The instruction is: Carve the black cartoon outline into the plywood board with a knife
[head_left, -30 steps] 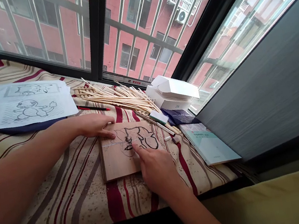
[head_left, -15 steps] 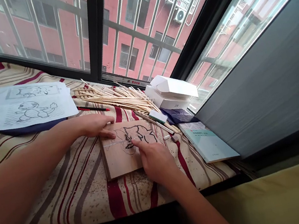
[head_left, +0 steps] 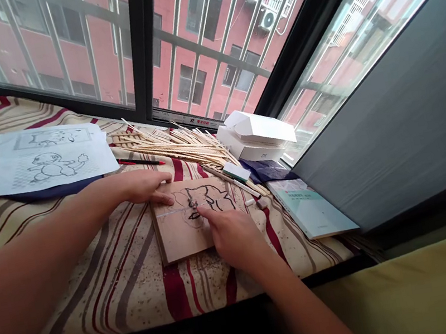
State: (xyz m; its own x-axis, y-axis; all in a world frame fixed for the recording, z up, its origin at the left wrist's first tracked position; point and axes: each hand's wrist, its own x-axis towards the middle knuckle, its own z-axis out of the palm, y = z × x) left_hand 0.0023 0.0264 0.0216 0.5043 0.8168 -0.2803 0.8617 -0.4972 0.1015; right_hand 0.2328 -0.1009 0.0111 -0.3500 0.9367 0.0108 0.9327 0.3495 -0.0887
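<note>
A brown board (head_left: 180,233) with a black cartoon outline lies on the striped cloth (head_left: 110,286). My left hand (head_left: 145,186) rests on the board's upper left corner, fingers lying flat on it. My right hand (head_left: 234,236) is over the board's right half, its index finger stretched out and touching the drawn outline, the other fingers curled under. Whether it holds anything I cannot make out.
A printed sheet with a cartoon figure (head_left: 47,164) lies at the left, a red pencil (head_left: 140,161) beside it. A heap of thin wooden sticks (head_left: 179,143), a white box (head_left: 256,136), an eraser (head_left: 236,171) and a green booklet (head_left: 312,210) lie right of the board, by the window.
My right hand has slid slightly up along the drawing. The left hand stays on the board. The view has shifted a little.
</note>
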